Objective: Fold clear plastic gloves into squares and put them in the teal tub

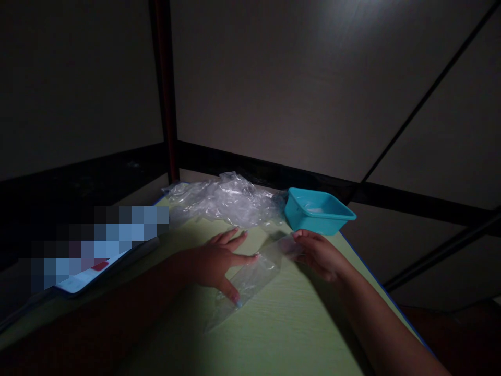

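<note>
A thin, clear, wrinkled plastic bag [250, 279] lies flat and slantwise on the smooth pale-green wood-grain counter [289, 334]; the left hand [219, 263] presses on it with fingers spread, while the right hand [319, 253] rests loosely curled at the bag's far end, fingertips touching the film. Behind them sit a crumpled heap of clear plastic [223, 201] and a square turquoise tub [318, 210], the dim light hiding its contents. The counter's blue-trimmed right edge runs close beside the right forearm, with bare surface in front.
</note>
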A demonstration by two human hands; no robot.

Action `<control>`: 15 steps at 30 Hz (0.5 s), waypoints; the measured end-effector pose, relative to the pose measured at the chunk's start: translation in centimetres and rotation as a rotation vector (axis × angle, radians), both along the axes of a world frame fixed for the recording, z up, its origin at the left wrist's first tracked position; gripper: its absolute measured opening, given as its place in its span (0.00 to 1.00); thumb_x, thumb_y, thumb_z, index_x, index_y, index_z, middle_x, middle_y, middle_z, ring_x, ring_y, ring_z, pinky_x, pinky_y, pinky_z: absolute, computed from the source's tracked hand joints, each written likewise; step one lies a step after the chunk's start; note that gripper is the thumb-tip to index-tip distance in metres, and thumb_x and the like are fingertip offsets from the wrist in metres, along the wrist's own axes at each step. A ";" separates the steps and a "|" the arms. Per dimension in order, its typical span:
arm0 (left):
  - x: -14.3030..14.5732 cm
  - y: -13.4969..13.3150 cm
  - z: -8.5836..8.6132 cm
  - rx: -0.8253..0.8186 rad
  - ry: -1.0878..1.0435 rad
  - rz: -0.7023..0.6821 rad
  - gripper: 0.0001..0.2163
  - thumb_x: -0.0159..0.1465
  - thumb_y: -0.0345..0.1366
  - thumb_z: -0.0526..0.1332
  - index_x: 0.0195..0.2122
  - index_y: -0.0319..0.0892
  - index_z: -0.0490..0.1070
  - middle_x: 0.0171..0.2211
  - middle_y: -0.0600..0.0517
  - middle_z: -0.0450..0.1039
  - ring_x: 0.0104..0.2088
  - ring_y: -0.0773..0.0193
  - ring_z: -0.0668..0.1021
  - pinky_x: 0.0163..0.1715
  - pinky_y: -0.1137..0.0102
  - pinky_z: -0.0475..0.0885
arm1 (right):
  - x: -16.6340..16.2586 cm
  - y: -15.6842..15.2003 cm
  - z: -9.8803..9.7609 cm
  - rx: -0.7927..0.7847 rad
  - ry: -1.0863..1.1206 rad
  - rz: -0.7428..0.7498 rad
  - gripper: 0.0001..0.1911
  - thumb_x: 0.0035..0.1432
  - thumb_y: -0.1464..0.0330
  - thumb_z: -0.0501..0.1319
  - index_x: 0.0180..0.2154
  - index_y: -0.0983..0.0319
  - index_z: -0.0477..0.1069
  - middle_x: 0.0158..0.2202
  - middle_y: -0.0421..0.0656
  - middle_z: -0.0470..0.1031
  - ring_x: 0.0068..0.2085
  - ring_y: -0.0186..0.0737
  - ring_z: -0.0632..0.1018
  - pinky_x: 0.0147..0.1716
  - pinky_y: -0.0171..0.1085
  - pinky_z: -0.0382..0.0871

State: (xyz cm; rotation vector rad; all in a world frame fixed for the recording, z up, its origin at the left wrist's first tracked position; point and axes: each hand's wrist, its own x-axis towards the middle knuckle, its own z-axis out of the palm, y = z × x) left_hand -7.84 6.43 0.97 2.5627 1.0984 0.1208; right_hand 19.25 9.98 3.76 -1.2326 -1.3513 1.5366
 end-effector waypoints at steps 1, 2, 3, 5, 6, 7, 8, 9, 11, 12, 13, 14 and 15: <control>0.1 0.0 0.0 -0.001 0.015 0.010 0.43 0.44 0.62 0.61 0.60 0.57 0.49 0.64 0.47 0.24 0.60 0.35 0.33 0.54 0.43 0.40 | -0.1 -0.1 0.1 -0.060 0.048 0.012 0.08 0.50 0.64 0.60 0.31 0.60 0.65 0.31 0.42 0.75 0.33 0.39 0.76 0.32 0.36 0.71; 0.2 -0.1 0.1 -0.004 0.030 0.022 0.43 0.45 0.62 0.60 0.60 0.58 0.48 0.64 0.47 0.24 0.59 0.35 0.33 0.54 0.43 0.40 | -0.2 -0.3 0.1 -0.115 0.093 0.024 0.09 0.51 0.63 0.59 0.35 0.60 0.65 0.34 0.43 0.76 0.36 0.40 0.77 0.35 0.37 0.71; 0.3 -0.1 0.2 -0.008 0.045 0.033 0.43 0.45 0.63 0.59 0.60 0.58 0.47 0.63 0.47 0.23 0.59 0.35 0.33 0.53 0.42 0.39 | -0.4 -0.4 0.0 -0.162 0.136 0.035 0.10 0.53 0.63 0.59 0.37 0.60 0.65 0.36 0.44 0.76 0.38 0.40 0.77 0.38 0.39 0.71; 0.4 -0.2 0.5 -0.018 0.066 0.051 0.43 0.46 0.64 0.57 0.61 0.58 0.44 0.63 0.46 0.23 0.59 0.35 0.32 0.53 0.42 0.39 | -0.7 -0.5 -0.3 -0.215 0.204 0.047 0.12 0.55 0.62 0.58 0.41 0.59 0.65 0.40 0.45 0.76 0.41 0.39 0.77 0.42 0.39 0.69; 0.4 -0.3 0.6 -0.022 0.072 0.059 0.43 0.47 0.64 0.57 0.61 0.58 0.44 0.63 0.46 0.23 0.59 0.35 0.32 0.53 0.42 0.39 | -0.8 -0.6 -0.5 -0.223 0.228 0.047 0.12 0.55 0.63 0.58 0.42 0.59 0.66 0.41 0.45 0.76 0.42 0.39 0.76 0.44 0.39 0.68; 0.5 -0.3 0.6 -0.025 0.075 0.065 0.42 0.47 0.64 0.56 0.61 0.58 0.43 0.63 0.46 0.23 0.59 0.36 0.32 0.53 0.42 0.39 | -1.0 -0.6 -0.7 -0.221 0.247 0.048 0.13 0.55 0.63 0.58 0.43 0.59 0.66 0.43 0.44 0.75 0.44 0.38 0.76 0.46 0.38 0.67; 0.5 -0.4 0.6 -0.026 0.076 0.071 0.42 0.47 0.65 0.56 0.61 0.58 0.43 0.63 0.47 0.23 0.59 0.36 0.32 0.53 0.43 0.39 | -1.2 -0.7 -1.0 -0.212 0.260 0.058 0.14 0.54 0.64 0.59 0.43 0.59 0.67 0.44 0.44 0.75 0.45 0.38 0.75 0.47 0.38 0.66; 0.5 -0.4 0.6 -0.025 0.075 0.078 0.42 0.47 0.65 0.55 0.61 0.59 0.43 0.63 0.47 0.23 0.59 0.36 0.32 0.54 0.43 0.40 | -1.4 -0.8 -1.2 -0.198 0.270 0.079 0.15 0.54 0.65 0.60 0.44 0.59 0.67 0.45 0.44 0.74 0.46 0.38 0.74 0.49 0.38 0.65; 0.6 -0.4 0.3 -0.018 0.068 0.089 0.42 0.47 0.65 0.55 0.61 0.59 0.43 0.63 0.47 0.23 0.60 0.37 0.32 0.54 0.43 0.40 | -1.9 -1.1 -1.5 -0.154 0.284 0.147 0.17 0.52 0.65 0.62 0.45 0.60 0.69 0.47 0.44 0.73 0.49 0.39 0.73 0.52 0.38 0.62; 0.6 -0.4 0.2 -0.012 0.064 0.093 0.42 0.47 0.66 0.54 0.61 0.59 0.42 0.63 0.47 0.23 0.60 0.37 0.32 0.54 0.43 0.40 | -2.2 -1.2 -1.6 -0.122 0.289 0.183 0.17 0.51 0.65 0.62 0.45 0.61 0.69 0.48 0.45 0.73 0.50 0.39 0.72 0.53 0.38 0.60; 0.7 -0.4 0.0 -0.006 0.061 0.096 0.42 0.47 0.66 0.54 0.61 0.59 0.42 0.63 0.47 0.23 0.60 0.37 0.32 0.54 0.43 0.40 | -2.4 -1.3 -1.7 -0.088 0.293 0.216 0.18 0.51 0.65 0.63 0.45 0.62 0.70 0.48 0.45 0.73 0.50 0.40 0.71 0.54 0.39 0.59; 0.8 -0.4 -0.1 0.000 0.058 0.102 0.42 0.47 0.66 0.54 0.61 0.59 0.42 0.64 0.47 0.23 0.60 0.37 0.32 0.54 0.43 0.39 | -2.7 -1.4 -1.9 -0.052 0.290 0.241 0.19 0.50 0.65 0.64 0.45 0.62 0.71 0.48 0.45 0.73 0.50 0.41 0.71 0.54 0.40 0.58; 0.8 -0.4 -0.3 0.006 0.055 0.108 0.42 0.47 0.66 0.54 0.61 0.59 0.42 0.64 0.47 0.24 0.60 0.37 0.32 0.54 0.43 0.39 | -2.8 -1.4 -2.1 -0.014 0.279 0.255 0.19 0.49 0.64 0.64 0.45 0.62 0.71 0.47 0.46 0.73 0.50 0.42 0.71 0.54 0.41 0.58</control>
